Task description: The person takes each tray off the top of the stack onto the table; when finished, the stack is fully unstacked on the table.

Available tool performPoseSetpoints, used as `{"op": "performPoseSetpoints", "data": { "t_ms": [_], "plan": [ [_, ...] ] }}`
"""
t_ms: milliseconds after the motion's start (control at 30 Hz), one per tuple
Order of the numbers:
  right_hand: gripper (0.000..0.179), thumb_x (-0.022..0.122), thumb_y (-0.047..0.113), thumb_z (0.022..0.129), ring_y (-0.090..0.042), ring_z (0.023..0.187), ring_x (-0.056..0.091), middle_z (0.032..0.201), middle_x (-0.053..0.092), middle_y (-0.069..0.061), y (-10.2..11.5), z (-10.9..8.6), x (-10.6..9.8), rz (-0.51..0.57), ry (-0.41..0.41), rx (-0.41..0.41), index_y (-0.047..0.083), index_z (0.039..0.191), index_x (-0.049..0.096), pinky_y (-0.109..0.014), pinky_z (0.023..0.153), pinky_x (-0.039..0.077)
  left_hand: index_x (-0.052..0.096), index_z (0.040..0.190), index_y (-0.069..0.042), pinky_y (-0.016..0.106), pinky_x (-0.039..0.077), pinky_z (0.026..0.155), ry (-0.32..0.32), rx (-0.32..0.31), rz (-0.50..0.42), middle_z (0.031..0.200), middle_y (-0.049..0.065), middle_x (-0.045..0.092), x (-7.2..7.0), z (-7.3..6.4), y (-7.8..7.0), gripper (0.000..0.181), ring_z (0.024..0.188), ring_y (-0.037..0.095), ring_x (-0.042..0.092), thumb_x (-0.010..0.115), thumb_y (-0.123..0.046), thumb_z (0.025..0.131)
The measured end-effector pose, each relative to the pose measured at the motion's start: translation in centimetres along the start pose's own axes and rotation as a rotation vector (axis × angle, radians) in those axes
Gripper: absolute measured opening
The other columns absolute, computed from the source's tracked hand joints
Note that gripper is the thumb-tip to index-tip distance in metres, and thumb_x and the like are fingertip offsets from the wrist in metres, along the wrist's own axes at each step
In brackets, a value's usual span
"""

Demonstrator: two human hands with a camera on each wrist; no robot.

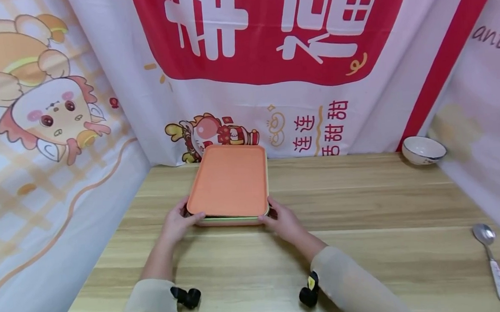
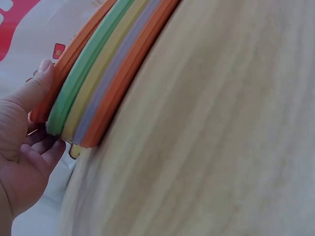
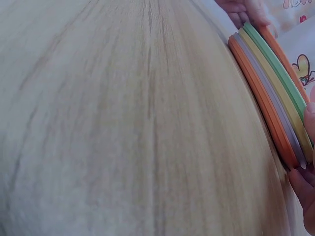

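A stack of rectangular trays sits on the wooden table, with an orange tray (image 1: 230,180) on top. Below it come a green tray (image 2: 81,73), a yellow tray (image 2: 98,73), a lilac tray (image 2: 110,78) and another orange tray (image 2: 125,83) at the bottom. My left hand (image 1: 178,223) holds the top tray's near left corner, thumb on its rim and fingers curled beside the corner. A narrow dark gap shows there above the green tray. My right hand (image 1: 285,222) grips the stack's near right corner, its thumb by the top rim and fingertips (image 3: 298,177) by the bottom tray.
A white bowl (image 1: 423,150) stands at the table's back right corner. Nearer, along the right side, lies a spoon (image 1: 493,261) with a pale handle. Printed cloth (image 1: 272,93) hangs behind the table, and more cloth covers both sides.
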State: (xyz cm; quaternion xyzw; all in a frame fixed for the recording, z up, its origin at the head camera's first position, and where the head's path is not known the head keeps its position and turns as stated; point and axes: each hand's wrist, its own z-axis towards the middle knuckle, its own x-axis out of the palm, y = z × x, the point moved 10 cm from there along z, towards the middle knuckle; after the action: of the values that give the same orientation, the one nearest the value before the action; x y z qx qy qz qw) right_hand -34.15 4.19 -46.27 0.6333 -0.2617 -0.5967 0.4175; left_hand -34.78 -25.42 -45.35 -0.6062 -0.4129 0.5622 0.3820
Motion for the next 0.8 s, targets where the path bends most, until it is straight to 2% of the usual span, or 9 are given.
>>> {"op": "performPoseSetpoints", "data": {
  "t_ms": [167,300,433,533,633,800],
  "plan": [
    [0.076,0.068,0.029,0.092,-0.030,0.131,0.053,0.146,0.050,-0.018,-0.2,0.0,-0.1,0.008,0.005,0.019,0.002,0.152,0.031,-0.043,0.111,0.047,0.026,0.154,-0.004,0.046,0.032,0.122,-0.017,0.049,0.040,0.157,0.020,0.034,-0.3,-0.1,-1.8,0.093,0.145,0.034,0.034,0.079,-0.031,0.083],
    [0.076,0.067,0.032,0.093,-0.030,0.133,0.051,0.148,0.048,-0.017,-0.2,-0.1,-0.1,0.010,0.011,0.028,0.003,0.153,0.030,-0.043,0.111,0.047,0.021,0.155,-0.002,0.042,0.037,0.119,-0.014,0.050,0.023,0.156,0.023,0.034,-0.2,-0.3,-2.7,0.091,0.142,0.036,0.038,0.076,-0.025,0.086],
    [0.076,0.068,0.032,0.092,-0.029,0.132,0.052,0.148,0.048,-0.017,-0.1,-0.1,-0.3,0.014,0.008,0.026,0.003,0.153,0.030,-0.043,0.111,0.047,0.013,0.157,-0.003,0.026,0.051,0.105,0.011,0.016,-0.165,0.156,0.026,0.031,0.3,-0.4,-2.7,0.076,0.125,0.020,0.058,0.060,-0.015,0.098],
    [0.076,0.068,0.031,0.093,-0.029,0.130,0.054,0.148,0.049,-0.017,0.0,-0.1,-0.3,0.016,0.009,0.016,0.003,0.152,0.031,-0.043,0.110,0.049,0.010,0.157,-0.006,0.015,0.055,0.094,0.010,-0.010,-0.323,0.156,0.027,0.030,0.6,-0.5,-2.3,0.068,0.103,0.001,0.061,0.049,-0.008,0.102],
    [0.076,0.068,0.030,0.092,-0.029,0.130,0.054,0.148,0.049,-0.017,0.0,-0.1,-0.2,0.031,0.013,0.012,0.003,0.152,0.031,-0.042,0.109,0.049,0.010,0.158,-0.008,0.017,0.055,0.095,-0.003,-0.021,-0.415,0.158,0.026,0.026,0.7,-0.6,-2.0,0.067,0.098,-0.004,0.061,0.046,-0.004,0.102],
    [0.077,0.070,0.028,0.091,-0.028,0.130,0.054,0.148,0.048,-0.016,0.0,0.0,0.0,0.056,0.012,0.009,0.003,0.153,0.030,-0.040,0.110,0.048,0.014,0.158,-0.009,0.018,0.057,0.092,-0.034,-0.025,-0.548,0.157,0.025,0.029,0.2,-0.9,-1.6,0.063,0.095,-0.003,0.065,0.043,-0.001,0.102]
  ]
}}
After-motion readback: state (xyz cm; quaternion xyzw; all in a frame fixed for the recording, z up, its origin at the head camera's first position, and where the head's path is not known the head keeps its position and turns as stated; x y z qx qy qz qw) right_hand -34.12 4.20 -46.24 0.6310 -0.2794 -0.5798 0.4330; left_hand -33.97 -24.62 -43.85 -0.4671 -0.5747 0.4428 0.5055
